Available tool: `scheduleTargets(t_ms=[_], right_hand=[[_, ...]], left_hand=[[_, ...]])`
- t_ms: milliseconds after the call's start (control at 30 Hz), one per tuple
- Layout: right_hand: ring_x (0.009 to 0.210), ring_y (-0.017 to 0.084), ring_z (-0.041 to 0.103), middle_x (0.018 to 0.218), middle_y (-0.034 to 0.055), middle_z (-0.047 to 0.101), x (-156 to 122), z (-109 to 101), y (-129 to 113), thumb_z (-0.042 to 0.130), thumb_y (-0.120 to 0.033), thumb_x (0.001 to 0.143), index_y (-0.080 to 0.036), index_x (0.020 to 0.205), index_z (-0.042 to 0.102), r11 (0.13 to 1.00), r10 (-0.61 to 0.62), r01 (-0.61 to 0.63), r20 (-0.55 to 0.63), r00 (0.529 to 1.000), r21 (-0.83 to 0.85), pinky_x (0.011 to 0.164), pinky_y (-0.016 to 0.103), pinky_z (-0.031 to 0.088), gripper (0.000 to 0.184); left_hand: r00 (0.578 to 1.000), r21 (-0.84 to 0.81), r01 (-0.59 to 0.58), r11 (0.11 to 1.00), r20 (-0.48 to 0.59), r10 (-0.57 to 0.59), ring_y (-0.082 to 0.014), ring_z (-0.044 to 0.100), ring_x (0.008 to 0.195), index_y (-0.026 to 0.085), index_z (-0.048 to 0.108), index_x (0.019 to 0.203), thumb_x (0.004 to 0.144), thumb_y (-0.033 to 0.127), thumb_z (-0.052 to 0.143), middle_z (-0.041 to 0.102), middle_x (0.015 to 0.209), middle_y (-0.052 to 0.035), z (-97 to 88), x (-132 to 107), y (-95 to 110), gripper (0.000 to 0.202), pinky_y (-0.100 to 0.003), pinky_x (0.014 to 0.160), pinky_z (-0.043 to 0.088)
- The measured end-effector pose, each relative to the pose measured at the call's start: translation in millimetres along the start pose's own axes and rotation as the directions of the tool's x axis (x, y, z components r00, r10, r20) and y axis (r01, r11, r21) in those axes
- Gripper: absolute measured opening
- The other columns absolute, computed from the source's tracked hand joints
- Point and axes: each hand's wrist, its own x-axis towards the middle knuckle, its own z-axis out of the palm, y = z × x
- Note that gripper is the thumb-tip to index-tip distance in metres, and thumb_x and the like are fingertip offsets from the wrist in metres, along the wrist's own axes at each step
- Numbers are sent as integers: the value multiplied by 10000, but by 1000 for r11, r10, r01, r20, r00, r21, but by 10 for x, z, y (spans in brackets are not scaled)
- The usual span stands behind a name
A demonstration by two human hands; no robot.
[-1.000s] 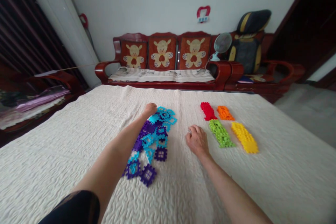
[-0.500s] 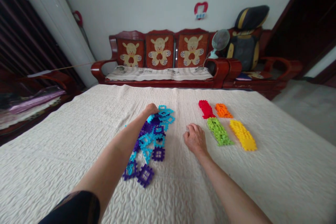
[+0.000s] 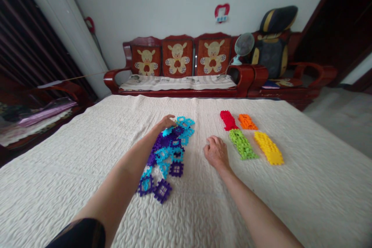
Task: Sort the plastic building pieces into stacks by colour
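My left hand (image 3: 167,122) is at the far end of a pile of purple and light-blue plastic interlocking pieces. Its fingers stretch out over the light-blue pieces (image 3: 186,121), and their undersides are partly hidden. Along my left forearm lie more of the pile, purple pieces (image 3: 155,154) and light-blue ones, with a purple square piece (image 3: 162,191) at the near end. My right hand (image 3: 215,152) rests on the pale quilted cloth (image 3: 197,209), fingers loosely bent and thumb apart, holding nothing that I can see. It lies left of a green group of pieces (image 3: 242,145).
Beyond the green group are red pieces (image 3: 228,120) and orange pieces (image 3: 247,121), with yellow pieces (image 3: 269,148) to the right. A wooden sofa (image 3: 174,92) with bear-patterned cushions stands behind the cloth-covered surface. A small fan (image 3: 244,44) stands near its right arm.
The fingers of my left hand have lifted slightly and straightened at the far end of the pile. My right hand stays in place. The view has shifted a little.
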Motion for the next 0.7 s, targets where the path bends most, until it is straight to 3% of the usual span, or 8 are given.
scheduleTargets(t_ms=[133,233,467,567,700], right_hand=[[1069,234,520,1135,102,645,0,8,7,519,-144,846,-175,1011,643,1000,0,0,4,1000,0,890,339,350,209],[1066,235,522,1128,100,646,2,10,6,524,-149,845,-171,1014,646,1000,7,-6,15,1000,-11,880,340,351,210],[1051,232,536,1132,100,657,11,12,7,522,-157,853,-156,1021,660,1000,12,-11,15,1000,-19,871,339,354,217],[1044,232,541,1132,104,660,11,14,8,519,-157,853,-151,1032,667,1000,15,-15,15,1000,-17,870,340,356,233],[1057,243,549,1159,115,663,11,28,11,506,-166,854,-144,1054,684,999,29,-29,23,999,-20,884,348,367,269]], left_hand=[[997,-21,83,996,5,-82,-133,609,643,150,707,904,655,235,733,710,693,-22,-105,-36,97,264,-230,604,440],[995,-31,86,996,-54,-88,-109,575,627,154,680,742,645,265,764,685,674,-3,-180,-107,158,170,-207,572,406],[948,200,159,967,-306,-92,-98,457,531,172,624,619,684,451,760,482,488,55,-380,-423,223,317,-226,507,289],[939,261,194,946,-328,-102,-107,444,514,173,585,554,722,501,727,424,437,51,-466,-589,232,394,-243,503,272],[942,246,199,949,-314,-116,-119,502,532,172,614,625,732,434,724,509,460,38,-506,-820,223,304,-230,518,309]])
